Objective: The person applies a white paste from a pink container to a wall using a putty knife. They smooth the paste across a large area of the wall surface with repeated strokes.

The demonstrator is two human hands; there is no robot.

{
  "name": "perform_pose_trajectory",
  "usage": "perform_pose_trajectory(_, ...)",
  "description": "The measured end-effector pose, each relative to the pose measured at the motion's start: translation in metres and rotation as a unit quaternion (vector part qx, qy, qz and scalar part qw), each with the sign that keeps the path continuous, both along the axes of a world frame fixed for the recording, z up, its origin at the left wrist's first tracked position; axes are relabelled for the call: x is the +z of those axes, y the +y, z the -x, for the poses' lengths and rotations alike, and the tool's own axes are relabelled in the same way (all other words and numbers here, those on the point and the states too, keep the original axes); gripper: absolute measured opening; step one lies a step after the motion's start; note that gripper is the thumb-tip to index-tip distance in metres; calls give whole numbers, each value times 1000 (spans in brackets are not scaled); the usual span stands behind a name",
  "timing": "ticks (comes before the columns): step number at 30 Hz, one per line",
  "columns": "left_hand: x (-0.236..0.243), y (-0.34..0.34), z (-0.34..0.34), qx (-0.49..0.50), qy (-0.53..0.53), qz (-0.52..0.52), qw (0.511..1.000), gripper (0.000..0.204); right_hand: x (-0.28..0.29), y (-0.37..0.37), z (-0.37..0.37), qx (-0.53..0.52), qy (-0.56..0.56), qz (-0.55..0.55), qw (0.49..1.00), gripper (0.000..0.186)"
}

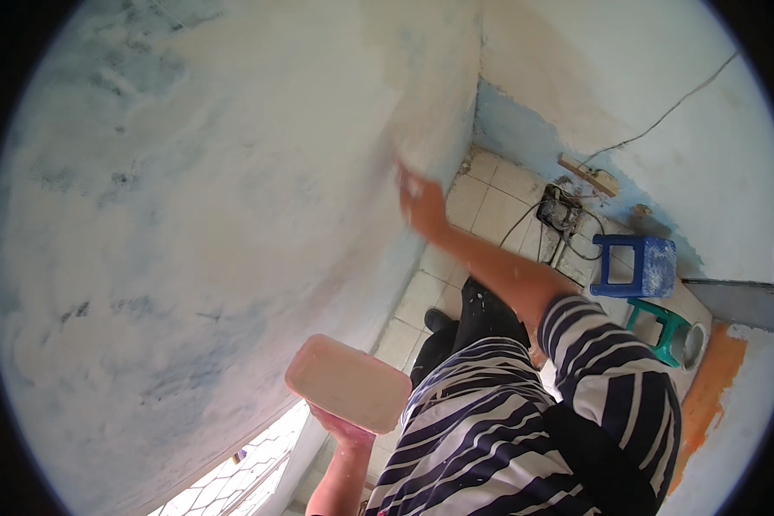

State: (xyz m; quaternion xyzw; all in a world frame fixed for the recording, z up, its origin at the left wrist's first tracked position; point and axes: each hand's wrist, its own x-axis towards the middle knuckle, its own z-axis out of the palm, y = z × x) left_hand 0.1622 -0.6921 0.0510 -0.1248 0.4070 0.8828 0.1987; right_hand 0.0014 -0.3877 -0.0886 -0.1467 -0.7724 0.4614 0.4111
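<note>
My left hand (346, 426) grips a rounded rectangular pink tray (304, 346) by its lower edge. A smooth beige surface fills the tray inside its pink rim; whether it is putty or the tray's own bottom I cannot tell. My right arm reaches up to the large patchy wall (258, 198) on the left. Close to that wall, my right hand (420, 202) is smeared by motion, its fingers curled. Whatever it holds against the wall is too blurred to name. Beige filler covers much of the wall, with bluish and dark patches showing through.
A blue plastic stool (658, 267) and a green stool (675, 340) stand at the right. Cables and a dark, dusty object (561, 209) lie on the tiled floor (490, 202) near a wooden strip (588, 175). A window with a patterned grille (241, 473) is at lower left.
</note>
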Motion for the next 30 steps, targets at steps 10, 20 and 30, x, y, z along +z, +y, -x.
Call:
perform_pose_trajectory(10,25,34,11,-21,97,44,994,43,25,153,5,-5,-130,234,963,30)
perform_pose_trajectory(20,14,78,21,-5,121,84,989,44,-3,19,-46,133,-56,81,986,31)
perform_pose_trajectory(30,7,107,28,-23,130,111,985,44,3,49,23,-55,-81,64,993,24)
